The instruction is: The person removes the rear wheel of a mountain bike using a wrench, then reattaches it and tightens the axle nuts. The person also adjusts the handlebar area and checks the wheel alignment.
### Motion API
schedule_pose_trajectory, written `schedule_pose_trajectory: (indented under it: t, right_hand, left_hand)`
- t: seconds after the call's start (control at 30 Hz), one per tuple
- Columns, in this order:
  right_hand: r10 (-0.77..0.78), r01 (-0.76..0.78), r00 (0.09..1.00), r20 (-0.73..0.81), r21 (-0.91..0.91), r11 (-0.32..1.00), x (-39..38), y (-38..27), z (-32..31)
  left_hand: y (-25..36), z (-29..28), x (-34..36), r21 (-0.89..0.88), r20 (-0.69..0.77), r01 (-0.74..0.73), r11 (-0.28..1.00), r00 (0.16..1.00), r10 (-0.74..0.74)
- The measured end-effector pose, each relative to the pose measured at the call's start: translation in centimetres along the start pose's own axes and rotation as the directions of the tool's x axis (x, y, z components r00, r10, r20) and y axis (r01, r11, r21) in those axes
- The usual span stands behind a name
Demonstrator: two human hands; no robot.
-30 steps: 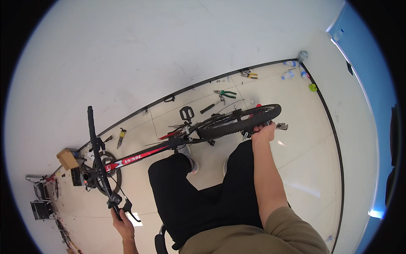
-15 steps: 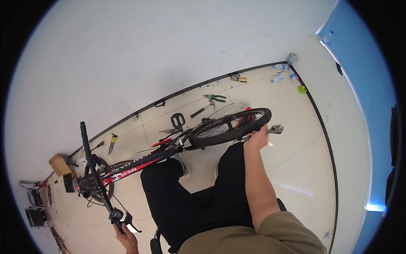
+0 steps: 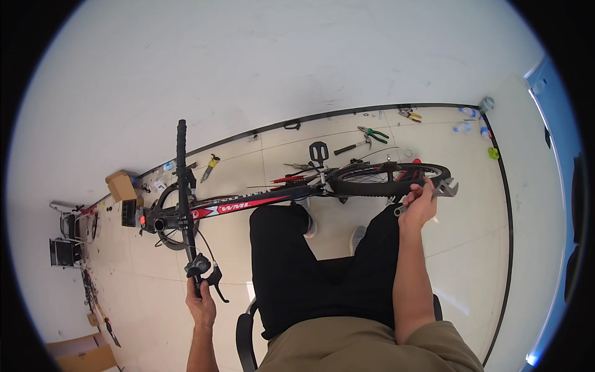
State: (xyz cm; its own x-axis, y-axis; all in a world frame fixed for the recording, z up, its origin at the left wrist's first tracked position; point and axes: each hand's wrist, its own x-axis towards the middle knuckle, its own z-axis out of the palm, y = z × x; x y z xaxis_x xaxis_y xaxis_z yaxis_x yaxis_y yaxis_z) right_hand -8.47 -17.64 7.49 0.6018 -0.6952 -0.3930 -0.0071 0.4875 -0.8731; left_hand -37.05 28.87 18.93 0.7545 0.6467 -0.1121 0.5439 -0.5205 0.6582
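My left hand (image 3: 202, 305) grips the lower end of the bicycle's black handlebar (image 3: 183, 208), by the brake lever (image 3: 216, 279). My right hand (image 3: 417, 207) is closed round a silver adjustable wrench (image 3: 445, 190), held over the edge of the bike's black tyre (image 3: 358, 189); whether they touch I cannot tell. The bike's red-and-black frame (image 3: 260, 198) lies sideways across in front of my legs (image 3: 276, 260), a pedal (image 3: 318, 152) sticking up behind it. The front wheel (image 3: 167, 239) is partly hidden under the handlebar.
Green pliers (image 3: 377, 134), a hammer (image 3: 349, 147), yellow-handled pliers (image 3: 411, 115) and a yellow tool (image 3: 211, 166) lie along the back wall (image 3: 297, 68). Several bottles (image 3: 461, 127) are in the right corner. Cardboard boxes (image 3: 118, 185) and chairs (image 3: 62, 251) stand left. I sit on a black chair (image 3: 245, 338).
My view has turned, so the bike and room appear shifted rightward and more level. The wrench in my right hand shows more of its handle. My left hand still grips the handlebar.
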Motion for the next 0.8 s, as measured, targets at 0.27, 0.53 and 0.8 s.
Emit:
schedule_pose_trajectory:
  t: [0.27,0.53,0.8]
  right_hand:
    - [0.268,-0.147,0.877,0.398,-0.31,0.939,-4.7,4.9,2.6]
    - [0.342,-0.08,0.739,0.58,-0.428,0.9,-6.5,12.0,2.7]
    - [0.307,0.121,0.618,0.724,-0.473,0.873,-7.1,11.7,8.6]
  left_hand:
    - [-1.7,-0.3,-0.2,0.045,0.013,0.066,0.997,0.998,-0.067]
    - [1.3,0.3,-2.6,0.482,-0.148,-0.123,0.868,0.965,0.219]
    - [12.4,5.1,-2.7,0.202,0.211,-0.635,0.746,0.772,0.6]
